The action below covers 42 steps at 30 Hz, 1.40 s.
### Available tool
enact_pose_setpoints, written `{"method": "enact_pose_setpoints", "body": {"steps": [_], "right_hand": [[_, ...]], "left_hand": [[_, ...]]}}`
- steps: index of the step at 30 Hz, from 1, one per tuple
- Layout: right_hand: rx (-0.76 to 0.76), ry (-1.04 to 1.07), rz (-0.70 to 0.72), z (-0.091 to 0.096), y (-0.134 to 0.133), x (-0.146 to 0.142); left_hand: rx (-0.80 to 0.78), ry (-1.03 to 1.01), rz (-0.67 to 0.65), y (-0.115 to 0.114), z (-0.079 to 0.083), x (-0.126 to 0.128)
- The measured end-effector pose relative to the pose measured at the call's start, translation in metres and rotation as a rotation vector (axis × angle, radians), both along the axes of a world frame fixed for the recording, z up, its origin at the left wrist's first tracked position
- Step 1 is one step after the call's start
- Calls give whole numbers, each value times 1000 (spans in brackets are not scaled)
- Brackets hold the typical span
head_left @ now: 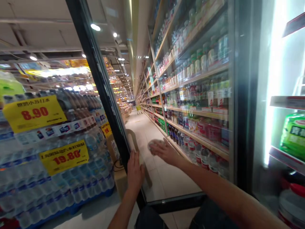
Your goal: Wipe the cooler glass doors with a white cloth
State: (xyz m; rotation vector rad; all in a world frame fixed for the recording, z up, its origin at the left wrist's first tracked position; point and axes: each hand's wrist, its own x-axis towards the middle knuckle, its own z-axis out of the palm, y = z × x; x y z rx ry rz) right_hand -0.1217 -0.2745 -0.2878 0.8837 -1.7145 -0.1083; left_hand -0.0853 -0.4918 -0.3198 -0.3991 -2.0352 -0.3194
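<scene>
A glass cooler door stands swung open in front of me, its black frame point(105, 86) running diagonally from the top left down to the floor. My left hand point(134, 170) lies flat on the frame's edge, fingers stretched. My right hand point(165, 152) reaches across the door's glass pane point(197, 178). It is motion-blurred, and a pale smear point(152, 144) sits at its fingertips. I cannot make out what the smear is. Long shelves of drink bottles point(190, 95) show across the pane.
The lit cooler interior at the right holds a green pack point(294, 135) on a shelf. At the left, stacked packs of water bottles point(59, 181) carry yellow price signs point(33, 113). A tiled aisle point(143, 127) runs away ahead. A beige seat point(120, 181) stands behind the door.
</scene>
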Motion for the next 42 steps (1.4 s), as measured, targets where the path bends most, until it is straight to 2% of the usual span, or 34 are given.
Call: {"method": "enact_pose_setpoints", "body": {"steps": [2, 3, 4, 5, 8, 10, 12, 15, 17, 19, 22, 24, 26, 29, 31, 33, 36, 38, 40, 42], "right_hand": [[-167, 7, -92, 26, 17, -1], [-224, 2, -125, 31, 24, 0], [-236, -12, -143, 28, 30, 3], [-201, -31, -144, 17, 35, 8], [36, -93, -96, -34, 48, 25], [119, -93, -70, -54, 57, 28], [63, -58, -86, -45, 66, 24], [-221, -6, -198, 0, 76, 12], [-344, 2, -259, 14, 77, 8], [-276, -23, -247, 1, 76, 13], [-8, -118, -159, -46, 82, 25], [70, -155, -136, -59, 93, 30], [-24, -126, -180, -45, 107, 30], [-317, -60, -329, -1, 126, 26], [-413, -52, -397, 9, 131, 27], [-367, -82, -412, -12, 131, 33], [-221, -151, -390, -69, 135, 45], [-214, -166, -392, -89, 143, 48], [-295, -151, -436, -78, 156, 46], [-432, -107, -516, -49, 169, 42]], "left_hand": [[-16, 16, 24, 7, 1, -1], [-22, 19, 38, 11, 1, -1], [-31, 19, 54, 13, 0, 0], [-45, 18, 72, 16, -2, 1], [-122, 16, 112, 20, -6, 5], [-184, 33, 113, 24, -6, 4], [-221, 55, 107, 31, -1, 2], [-217, 57, 108, 46, 8, -1], [-191, 35, 106, 55, 11, 0], [-162, 10, 103, 60, 11, 1], [-143, -7, 107, 60, 8, 1], [-144, -4, 111, 59, 5, -1], [-137, 5, 111, 59, 3, -3], [-103, 7, 105, 64, 1, -4], [-84, -1, 99, 68, 0, -4], [-71, -8, 94, 71, -1, -3], [-74, 0, 89, 71, -3, -4], [-88, 11, 90, 70, -4, -5], [-86, 7, 103, 70, -6, -6], [-70, -14, 111, 71, -6, -6]]}}
